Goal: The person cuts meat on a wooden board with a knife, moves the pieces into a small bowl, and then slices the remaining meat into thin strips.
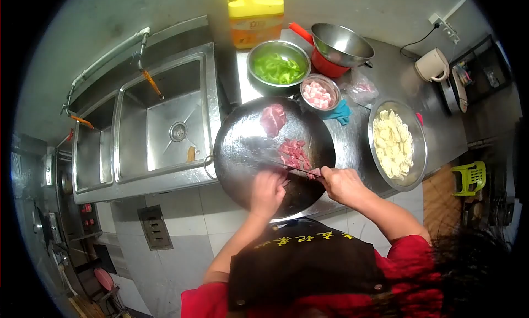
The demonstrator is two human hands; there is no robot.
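Observation:
A round dark board (242, 152) lies on the steel counter in front of me. My right hand (341, 184) is wrapped round the handle of a knife (291, 166), whose thin blade points left over the board. My left hand (267, 194) is at the board's near part, left of the knife handle, blurred, with its fingers bent down; a bit of meat shows beside its fingertips. Cut red meat (295, 152) lies just beyond the blade. Farther back on the board sits a larger pink piece of meat (273, 119).
Behind the board stand a bowl of green peppers (279, 69), a small bowl of pale meat (318, 95), a steel basin (343, 43) and a yellow jug (256, 17). Right is a bowl of pale slices (393, 144); left, a double sink (160, 125); at back right, a kettle (431, 65).

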